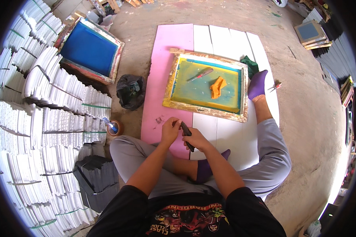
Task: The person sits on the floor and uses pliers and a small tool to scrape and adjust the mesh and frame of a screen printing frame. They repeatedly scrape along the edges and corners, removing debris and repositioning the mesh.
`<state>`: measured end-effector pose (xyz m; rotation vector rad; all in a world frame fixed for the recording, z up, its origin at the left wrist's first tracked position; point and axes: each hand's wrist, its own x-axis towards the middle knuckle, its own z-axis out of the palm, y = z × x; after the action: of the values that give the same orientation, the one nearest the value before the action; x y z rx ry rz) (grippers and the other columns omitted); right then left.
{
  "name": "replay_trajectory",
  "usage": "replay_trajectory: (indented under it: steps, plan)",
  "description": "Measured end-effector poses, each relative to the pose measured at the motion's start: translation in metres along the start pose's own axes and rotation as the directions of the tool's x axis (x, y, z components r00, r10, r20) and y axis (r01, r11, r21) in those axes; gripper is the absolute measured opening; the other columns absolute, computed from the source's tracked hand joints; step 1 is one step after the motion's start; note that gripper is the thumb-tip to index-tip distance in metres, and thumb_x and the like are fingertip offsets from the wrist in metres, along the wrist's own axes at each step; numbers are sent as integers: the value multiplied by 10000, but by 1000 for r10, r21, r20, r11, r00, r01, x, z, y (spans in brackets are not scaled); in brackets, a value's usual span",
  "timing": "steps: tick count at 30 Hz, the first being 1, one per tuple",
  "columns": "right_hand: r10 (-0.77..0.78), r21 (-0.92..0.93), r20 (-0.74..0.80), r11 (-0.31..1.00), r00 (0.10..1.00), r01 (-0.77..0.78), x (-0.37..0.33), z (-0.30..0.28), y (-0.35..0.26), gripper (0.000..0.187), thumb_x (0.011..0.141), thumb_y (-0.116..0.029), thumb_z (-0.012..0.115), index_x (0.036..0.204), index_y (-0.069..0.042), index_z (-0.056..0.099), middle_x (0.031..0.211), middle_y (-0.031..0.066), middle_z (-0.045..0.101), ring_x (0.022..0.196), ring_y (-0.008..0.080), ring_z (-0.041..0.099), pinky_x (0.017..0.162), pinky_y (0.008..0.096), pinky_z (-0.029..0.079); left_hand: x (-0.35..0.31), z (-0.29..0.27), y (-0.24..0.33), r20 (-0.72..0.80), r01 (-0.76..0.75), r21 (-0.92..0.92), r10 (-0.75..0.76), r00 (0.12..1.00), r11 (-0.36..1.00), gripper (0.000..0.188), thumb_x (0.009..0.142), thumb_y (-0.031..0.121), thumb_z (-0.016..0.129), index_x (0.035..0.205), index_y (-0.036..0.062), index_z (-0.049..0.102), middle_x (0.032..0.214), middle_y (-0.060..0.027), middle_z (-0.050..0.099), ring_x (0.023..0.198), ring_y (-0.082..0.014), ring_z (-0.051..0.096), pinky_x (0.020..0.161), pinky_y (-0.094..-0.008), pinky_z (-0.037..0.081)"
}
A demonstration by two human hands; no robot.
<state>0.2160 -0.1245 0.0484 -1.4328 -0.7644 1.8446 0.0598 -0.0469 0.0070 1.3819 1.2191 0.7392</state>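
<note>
My right hand is wrapped round a slim black tool, whose exact kind I cannot make out. Beside its upper end, my left hand is closed in a pinch; whatever lies between those fingertips is too small to name. Small dark scraps lie on the pink board left of my hands. Just beyond them rests a wooden-framed printing screen with yellow and blue stains. On its mesh are a tool with a red and grey handle and a crumpled orange cloth.
White boards adjoin the pink one. A green cloth touches the screen's right side, near my purple-socked foot. Left are a black plastic bag, a blue screen, a brown pot and strapped white stacks.
</note>
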Motion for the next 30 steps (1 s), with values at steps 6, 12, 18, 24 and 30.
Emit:
replay_trajectory:
  steps: [6,12,18,24,30]
  plan:
    - [134,-87,62,988,989,-128,19,16,7,405,1029,-256,620,1350,-25,532,929,153,711,737,226,736,545,360,568,11,-46,-39,-265,173,144,-131,955,974,196,954,174,733,965,-21,711,797,-147,734,730,-228,717,698,-358,565]
    - [169,-28,-105,985,980,-173,-3,-16,12,390,1036,-244,621,1360,-47,529,944,144,723,739,207,741,525,324,543,12,-53,-30,-402,260,426,-77,912,867,303,910,273,779,905,-27,740,845,-190,754,770,-361,727,750,-455,560]
    - [-25,-310,-581,931,814,-193,-30,-82,42,294,986,-196,655,1152,37,587,876,181,693,828,265,741,655,430,597,13,-24,-13,-301,126,510,40,953,851,270,910,271,760,967,8,747,910,-161,751,843,-362,712,792,-442,558]
    - [-132,-455,-792,778,596,-432,-66,-123,29,330,963,-216,663,1168,29,580,1029,331,714,987,505,699,887,564,552,3,40,9,127,-432,637,466,875,638,331,888,279,750,1155,85,723,1219,-122,693,1141,-369,628,955,-472,508]
    - [-93,-461,-790,742,606,-487,-66,-137,24,351,972,-221,638,1197,34,551,1106,338,704,1075,516,677,965,574,522,-3,85,24,341,-583,663,504,794,470,437,889,302,743,1273,101,682,1435,-134,584,1369,-369,497,1135,-548,380]
